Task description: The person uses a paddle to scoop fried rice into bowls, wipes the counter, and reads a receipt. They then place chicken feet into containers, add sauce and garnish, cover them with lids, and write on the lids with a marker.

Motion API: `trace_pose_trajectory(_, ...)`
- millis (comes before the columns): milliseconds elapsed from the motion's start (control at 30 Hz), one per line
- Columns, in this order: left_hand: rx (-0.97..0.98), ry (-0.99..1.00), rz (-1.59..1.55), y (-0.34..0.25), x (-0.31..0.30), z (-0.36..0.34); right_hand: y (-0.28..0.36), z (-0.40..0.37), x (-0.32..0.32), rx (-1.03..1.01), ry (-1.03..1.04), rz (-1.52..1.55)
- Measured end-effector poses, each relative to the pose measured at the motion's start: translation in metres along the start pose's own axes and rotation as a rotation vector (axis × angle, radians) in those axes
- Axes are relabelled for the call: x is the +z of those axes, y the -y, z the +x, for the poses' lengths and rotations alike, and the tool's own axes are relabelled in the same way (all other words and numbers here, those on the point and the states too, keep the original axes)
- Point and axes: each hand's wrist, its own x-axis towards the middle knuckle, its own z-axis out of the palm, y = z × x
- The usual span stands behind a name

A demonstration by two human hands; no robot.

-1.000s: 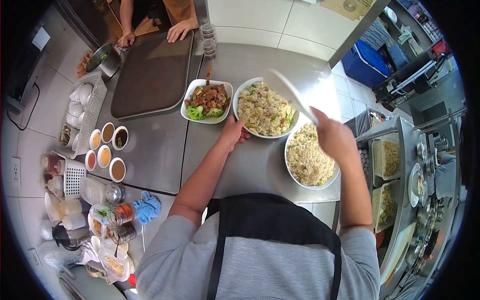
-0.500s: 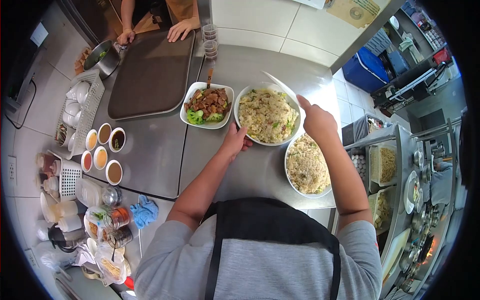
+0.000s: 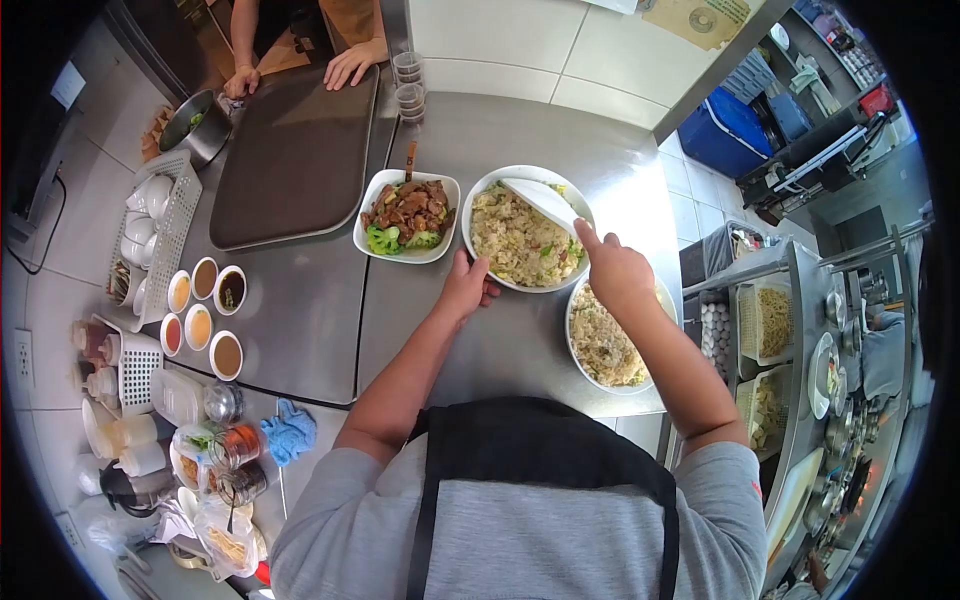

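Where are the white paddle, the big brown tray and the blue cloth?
White paddle (image 3: 541,201): head view, on its broad blade.
Brown tray (image 3: 295,160): head view, on the middle of its flat surface.
Blue cloth (image 3: 288,434): head view, on its crumpled middle.

Premises: a commercial kitchen. Observed: steel counter, large serving tray, sauce cups, tiled wall, and racked food baskets. Pans at the far right edge, distorted by the lens, appear to stand near flame.
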Motion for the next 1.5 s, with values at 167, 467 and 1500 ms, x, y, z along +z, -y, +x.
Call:
trace_pose_trajectory(167, 0.029, -0.003, -0.015, 0.003, -0.001, -0.001, -0.011, 0.003, -0.014, 0.1, -0.07, 0.162)
trace_pose_trajectory(467, 0.088, -0.037, -0.043, 0.01, 0.0, 0.001, -0.022, -0.009, 0.018, 0.119, 0.033, 0.16)
trace_pose_trajectory(1500, -0.17, 0.429, 0.184, 0.022, 0.095, -0.047, -0.121, -0.149, 0.082, 0.248, 0.004, 0.152)
